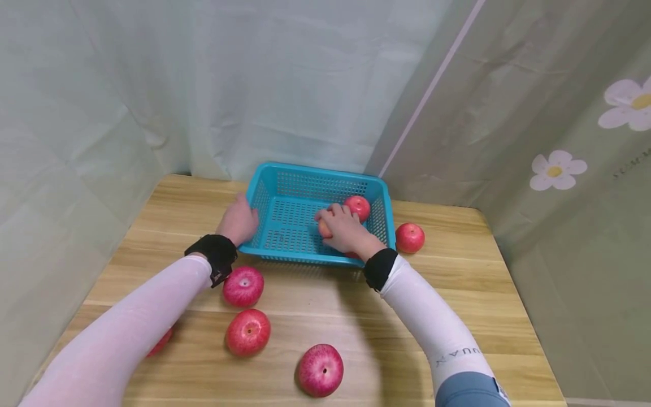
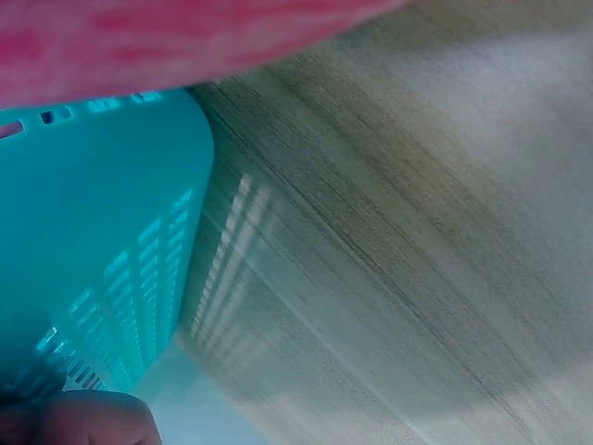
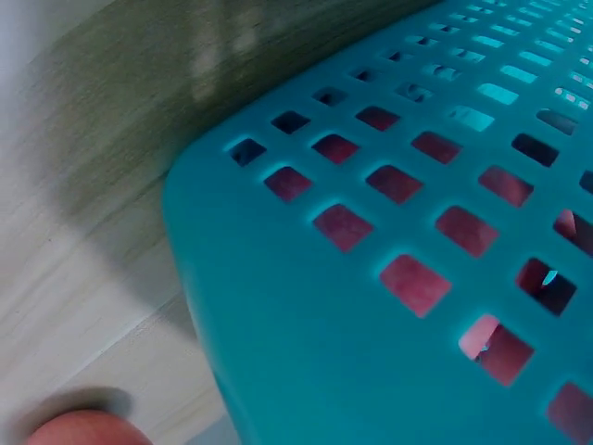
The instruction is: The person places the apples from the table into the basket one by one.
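Note:
My left hand (image 1: 240, 219) grips the left rim of a blue plastic basket (image 1: 292, 212), its thumb showing on the inner side. In the left wrist view, part of that hand (image 2: 93, 422) shows against the perforated basket wall (image 2: 83, 213). Inside the basket's right half, my right hand (image 1: 347, 230) holds an apple (image 1: 324, 228) from above, partly covering it. Just behind that hand lies another red apple (image 1: 357, 207). A sliver of red apple (image 1: 352, 255) shows beneath the right wrist. Through the basket holes (image 3: 306, 343), the right wrist view shows red fruit.
Outside the basket's right side sits an apple (image 1: 409, 237). In front are several more: one by the left wrist (image 1: 243, 286), one nearer (image 1: 248, 332), one at front middle (image 1: 320, 370), one half behind the left sleeve (image 1: 160, 342). Curtains (image 1: 305, 85) hang behind the wooden table (image 1: 458, 294).

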Demonstrator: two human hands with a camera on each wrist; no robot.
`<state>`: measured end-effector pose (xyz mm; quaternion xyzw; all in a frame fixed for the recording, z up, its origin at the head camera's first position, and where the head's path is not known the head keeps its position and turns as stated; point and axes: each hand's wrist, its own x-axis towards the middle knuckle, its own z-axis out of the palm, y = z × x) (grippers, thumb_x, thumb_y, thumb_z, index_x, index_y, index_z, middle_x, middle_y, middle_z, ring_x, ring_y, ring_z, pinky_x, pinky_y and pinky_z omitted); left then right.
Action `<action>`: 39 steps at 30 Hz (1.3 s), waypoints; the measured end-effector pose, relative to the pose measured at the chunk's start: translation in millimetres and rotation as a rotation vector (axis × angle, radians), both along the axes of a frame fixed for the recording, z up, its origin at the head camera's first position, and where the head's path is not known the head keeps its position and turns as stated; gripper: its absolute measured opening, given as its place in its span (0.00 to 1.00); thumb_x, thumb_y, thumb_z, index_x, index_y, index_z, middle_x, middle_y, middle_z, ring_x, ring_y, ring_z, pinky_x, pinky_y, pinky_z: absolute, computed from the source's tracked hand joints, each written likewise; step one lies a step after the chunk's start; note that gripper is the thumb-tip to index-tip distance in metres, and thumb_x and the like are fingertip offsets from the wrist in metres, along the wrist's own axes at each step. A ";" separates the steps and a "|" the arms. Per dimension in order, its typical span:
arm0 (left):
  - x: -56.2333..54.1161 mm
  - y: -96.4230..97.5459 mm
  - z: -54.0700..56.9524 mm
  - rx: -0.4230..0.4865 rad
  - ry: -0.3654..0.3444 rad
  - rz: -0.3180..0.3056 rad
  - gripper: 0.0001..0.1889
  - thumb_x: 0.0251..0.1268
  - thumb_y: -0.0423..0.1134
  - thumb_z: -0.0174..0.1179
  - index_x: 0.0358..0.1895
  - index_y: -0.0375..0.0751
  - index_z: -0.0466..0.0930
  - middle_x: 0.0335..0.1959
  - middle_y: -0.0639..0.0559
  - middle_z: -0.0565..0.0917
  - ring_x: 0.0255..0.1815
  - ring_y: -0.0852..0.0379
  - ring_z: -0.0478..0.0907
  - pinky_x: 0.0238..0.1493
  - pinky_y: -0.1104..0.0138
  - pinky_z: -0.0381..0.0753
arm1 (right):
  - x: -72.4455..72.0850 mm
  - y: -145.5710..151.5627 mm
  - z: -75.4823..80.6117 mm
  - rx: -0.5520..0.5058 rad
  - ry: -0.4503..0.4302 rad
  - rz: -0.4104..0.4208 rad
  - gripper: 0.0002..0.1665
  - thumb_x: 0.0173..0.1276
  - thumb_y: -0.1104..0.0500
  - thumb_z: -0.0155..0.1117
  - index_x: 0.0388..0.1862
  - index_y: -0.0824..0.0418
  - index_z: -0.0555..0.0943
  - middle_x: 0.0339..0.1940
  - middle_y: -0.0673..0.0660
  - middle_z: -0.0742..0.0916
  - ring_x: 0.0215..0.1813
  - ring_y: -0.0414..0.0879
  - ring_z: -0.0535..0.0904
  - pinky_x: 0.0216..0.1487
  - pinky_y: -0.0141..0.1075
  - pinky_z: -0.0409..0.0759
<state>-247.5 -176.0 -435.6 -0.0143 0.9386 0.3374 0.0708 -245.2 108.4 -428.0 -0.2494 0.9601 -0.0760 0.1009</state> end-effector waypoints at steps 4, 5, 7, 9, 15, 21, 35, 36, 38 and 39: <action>0.2 -0.4 -0.1 0.004 -0.007 0.003 0.30 0.87 0.39 0.43 0.76 0.17 0.49 0.55 0.20 0.75 0.50 0.32 0.80 0.47 0.44 0.82 | -1.6 0.3 -1.3 0.018 0.001 -0.003 0.36 0.74 0.52 0.75 0.76 0.49 0.73 0.74 0.63 0.72 0.74 0.61 0.64 0.73 0.64 0.65; 0.1 -0.3 -0.3 0.003 -0.005 0.004 0.30 0.87 0.39 0.43 0.76 0.17 0.49 0.55 0.20 0.76 0.49 0.32 0.80 0.47 0.44 0.82 | -1.8 0.4 -1.7 0.022 0.000 -0.002 0.36 0.74 0.52 0.75 0.76 0.49 0.72 0.74 0.63 0.72 0.74 0.61 0.64 0.73 0.64 0.65; 0.2 -0.1 -0.2 0.005 -0.005 0.004 0.30 0.87 0.40 0.43 0.76 0.17 0.49 0.55 0.20 0.76 0.49 0.32 0.80 0.47 0.44 0.82 | -2.2 0.6 -2.1 0.028 -0.001 -0.004 0.36 0.74 0.52 0.76 0.77 0.49 0.72 0.74 0.62 0.72 0.74 0.61 0.64 0.74 0.64 0.65; 0.1 -0.2 -0.3 0.005 -0.003 0.003 0.30 0.87 0.40 0.43 0.76 0.17 0.50 0.56 0.20 0.75 0.50 0.32 0.80 0.47 0.44 0.82 | -2.3 0.7 -2.6 0.033 0.000 -0.003 0.36 0.74 0.52 0.76 0.77 0.49 0.72 0.75 0.62 0.72 0.74 0.61 0.64 0.74 0.64 0.65; 1.2 -0.7 0.9 0.008 -0.016 0.004 0.31 0.87 0.40 0.42 0.77 0.17 0.48 0.59 0.19 0.74 0.53 0.31 0.79 0.50 0.43 0.81 | -2.0 0.1 -3.5 0.040 0.007 -0.002 0.37 0.73 0.52 0.77 0.77 0.48 0.73 0.74 0.61 0.72 0.74 0.59 0.64 0.74 0.63 0.66; 2.5 0.5 3.1 0.012 -0.013 0.002 0.31 0.87 0.40 0.42 0.77 0.17 0.48 0.59 0.19 0.74 0.52 0.31 0.79 0.49 0.43 0.82 | -1.6 0.0 -3.5 0.049 0.003 -0.013 0.39 0.72 0.52 0.77 0.78 0.48 0.73 0.74 0.62 0.72 0.74 0.59 0.64 0.73 0.62 0.67; -0.1 -0.1 -0.1 0.004 -0.002 -0.002 0.30 0.86 0.39 0.43 0.75 0.16 0.50 0.55 0.20 0.76 0.50 0.32 0.80 0.48 0.44 0.81 | -4.1 2.7 -3.6 0.098 0.018 -0.048 0.40 0.75 0.52 0.73 0.82 0.48 0.70 0.78 0.64 0.71 0.78 0.62 0.62 0.75 0.68 0.63; -0.2 -0.2 -0.2 0.004 0.000 -0.002 0.30 0.86 0.39 0.42 0.75 0.16 0.50 0.54 0.20 0.76 0.49 0.32 0.80 0.48 0.44 0.81 | -4.2 2.8 -3.6 0.099 0.017 -0.053 0.40 0.75 0.52 0.73 0.83 0.47 0.70 0.78 0.64 0.70 0.78 0.62 0.61 0.75 0.68 0.63; -0.5 -0.8 -0.6 0.001 0.005 -0.003 0.30 0.86 0.39 0.43 0.75 0.16 0.50 0.54 0.20 0.76 0.50 0.31 0.80 0.48 0.43 0.81 | -4.1 3.0 -3.3 0.102 0.016 -0.062 0.40 0.75 0.52 0.73 0.83 0.47 0.69 0.78 0.63 0.70 0.79 0.62 0.61 0.75 0.68 0.63; -0.6 -0.8 -0.7 0.001 0.008 -0.003 0.30 0.86 0.39 0.43 0.75 0.16 0.50 0.54 0.20 0.76 0.50 0.31 0.80 0.49 0.43 0.81 | -4.0 3.0 -3.0 0.102 0.015 -0.068 0.41 0.75 0.52 0.73 0.83 0.47 0.69 0.78 0.63 0.70 0.79 0.61 0.60 0.76 0.68 0.62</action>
